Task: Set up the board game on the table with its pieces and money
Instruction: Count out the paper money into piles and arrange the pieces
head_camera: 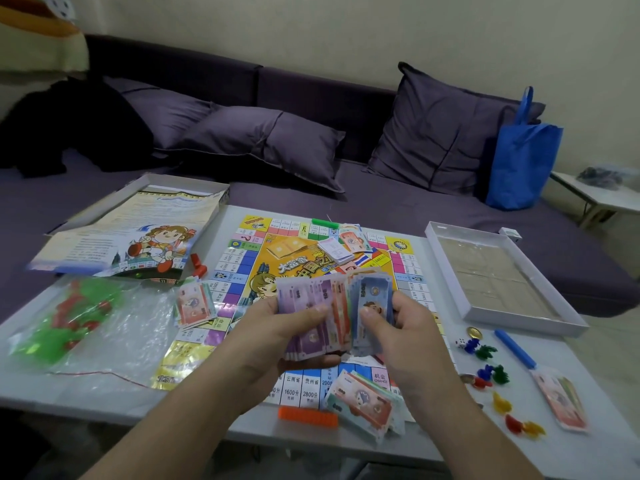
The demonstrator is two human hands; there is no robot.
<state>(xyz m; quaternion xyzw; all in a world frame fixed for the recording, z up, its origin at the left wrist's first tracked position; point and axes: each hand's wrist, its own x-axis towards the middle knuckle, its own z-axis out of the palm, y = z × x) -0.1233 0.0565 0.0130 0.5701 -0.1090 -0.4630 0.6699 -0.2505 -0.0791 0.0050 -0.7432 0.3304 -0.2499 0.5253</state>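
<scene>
The colourful game board [242,268] lies flat in the middle of the white table [104,393]. Above its near half, my left hand [277,327] grips a fanned stack of purple and orange play money [311,306]. My right hand [401,327] pinches a blue note [372,292] at the fan's right end. Other money piles lie at the board's left edge [195,303], near edge [367,407], far edge [351,239] and on the table at right [562,400]. Small coloured pawns [485,372] and a white die [460,342] sit right of the board.
A plastic bag of green and red pieces [76,317] lies at left, beside the box lid with the rules sheet [131,233]. The open white box tray [498,275] sits at right. Orange [308,416], blue [514,348] and green [323,223] bars lie about. A purple sofa [311,140] stands behind.
</scene>
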